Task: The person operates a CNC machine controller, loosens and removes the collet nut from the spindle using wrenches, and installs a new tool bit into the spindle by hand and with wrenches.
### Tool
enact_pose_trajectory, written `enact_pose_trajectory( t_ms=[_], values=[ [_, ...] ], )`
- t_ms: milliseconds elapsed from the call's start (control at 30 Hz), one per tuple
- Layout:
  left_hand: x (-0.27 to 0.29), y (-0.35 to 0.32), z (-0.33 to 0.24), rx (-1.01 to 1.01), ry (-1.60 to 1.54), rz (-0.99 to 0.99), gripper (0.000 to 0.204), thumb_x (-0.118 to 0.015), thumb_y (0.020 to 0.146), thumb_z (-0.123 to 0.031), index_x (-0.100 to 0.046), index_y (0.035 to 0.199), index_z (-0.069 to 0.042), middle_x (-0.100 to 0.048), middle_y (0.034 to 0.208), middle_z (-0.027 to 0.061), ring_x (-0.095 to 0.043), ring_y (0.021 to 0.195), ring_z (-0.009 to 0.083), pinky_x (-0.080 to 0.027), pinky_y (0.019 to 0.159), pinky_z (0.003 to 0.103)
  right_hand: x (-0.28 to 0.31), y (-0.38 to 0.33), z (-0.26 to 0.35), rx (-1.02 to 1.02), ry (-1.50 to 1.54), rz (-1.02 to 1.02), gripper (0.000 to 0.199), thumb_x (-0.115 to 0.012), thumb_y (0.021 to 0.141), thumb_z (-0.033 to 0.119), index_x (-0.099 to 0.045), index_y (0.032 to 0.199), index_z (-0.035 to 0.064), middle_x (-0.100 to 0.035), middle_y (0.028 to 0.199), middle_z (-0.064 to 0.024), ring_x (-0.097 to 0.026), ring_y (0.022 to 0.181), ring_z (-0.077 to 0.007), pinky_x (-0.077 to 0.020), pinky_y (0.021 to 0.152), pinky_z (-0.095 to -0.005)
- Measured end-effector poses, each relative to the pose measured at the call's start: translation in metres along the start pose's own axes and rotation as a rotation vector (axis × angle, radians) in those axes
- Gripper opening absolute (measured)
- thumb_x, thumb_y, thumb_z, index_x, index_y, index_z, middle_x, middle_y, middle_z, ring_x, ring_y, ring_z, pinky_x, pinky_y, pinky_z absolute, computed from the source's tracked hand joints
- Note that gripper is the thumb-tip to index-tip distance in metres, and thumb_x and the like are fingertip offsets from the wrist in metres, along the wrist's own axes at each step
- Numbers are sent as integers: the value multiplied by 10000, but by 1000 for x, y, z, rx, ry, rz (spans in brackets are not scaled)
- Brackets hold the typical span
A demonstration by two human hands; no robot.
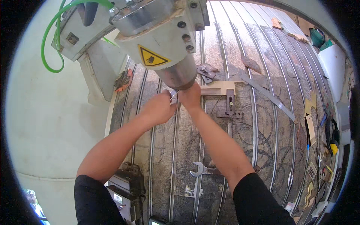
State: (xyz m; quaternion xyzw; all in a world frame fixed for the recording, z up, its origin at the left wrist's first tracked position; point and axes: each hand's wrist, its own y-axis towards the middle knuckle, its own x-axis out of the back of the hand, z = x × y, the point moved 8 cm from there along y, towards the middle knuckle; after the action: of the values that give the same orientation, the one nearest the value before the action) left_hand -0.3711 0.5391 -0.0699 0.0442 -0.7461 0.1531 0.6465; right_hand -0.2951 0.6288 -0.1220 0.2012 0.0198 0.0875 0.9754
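My left hand [159, 108] is closed around a shiny metal wrench [173, 94], of which only a short piece shows beside the fingers. It is just below the lower end of a machine spindle [178, 73]. My right hand [190, 98] reaches up against the underside of that spindle, fingers curled. Whatever the right fingers grip is hidden by the hand and the spindle. Behind my right wrist, a pale wooden workpiece [219, 89] lies on the slotted bed [240, 150], with a dark metal clamp [230, 103] on its right end.
An open-ended spanner [198, 169] lies on the bed between my forearms. A steel ruler [268, 97] rests at the right. Another clamp [206, 72] sits behind the spindle. Ear defenders [333, 137] and wood scraps line the right edge. A green hose [47, 41] loops at upper left.
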Motion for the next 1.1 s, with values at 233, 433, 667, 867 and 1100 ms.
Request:
enact_pose_trajectory(
  t_ms=[233,433,667,867,1100],
  values=[
    [19,27,34,88,275,21,266,-510,766,-175,-548,976,-15,-604,836,205,-595,799,347,-479,677,432,-12,12,6,87,87,361,294,-681,684,218,-614,904,35,-638,872,-136,-614,846,-255,-473,712,-343],
    [16,61,56,-229,535,-179,186,-485,712,-154,-629,714,-36,-613,712,175,-615,672,322,-496,605,415,-14,6,18,137,37,421,316,-662,715,242,-606,933,21,-639,873,-141,-615,861,-244,-472,731,-335],
    [8,59,27,-311,456,-227,199,-523,713,-175,-606,743,4,-608,738,200,-607,711,335,-493,650,415,19,4,5,75,-54,494,420,-657,710,275,-564,1016,3,-603,960,-179,-573,937,-290,-448,791,-348],
    [29,-12,11,-53,22,44,440,-518,768,-163,-441,1164,11,-596,929,216,-572,835,364,-421,800,379,161,-140,79,4,-860,974,379,-645,680,216,-488,964,21,-508,934,-129,-492,920,-282,-400,786,-382],
    [13,-13,-1,114,-237,294,429,-474,862,-171,-387,1240,12,-578,785,137,-566,704,242,-449,716,365,231,-202,65,69,-939,1014,138,-493,750,87,-507,879,44,-533,786,-96,-541,778,-238,-444,670,-336]
  ],
)
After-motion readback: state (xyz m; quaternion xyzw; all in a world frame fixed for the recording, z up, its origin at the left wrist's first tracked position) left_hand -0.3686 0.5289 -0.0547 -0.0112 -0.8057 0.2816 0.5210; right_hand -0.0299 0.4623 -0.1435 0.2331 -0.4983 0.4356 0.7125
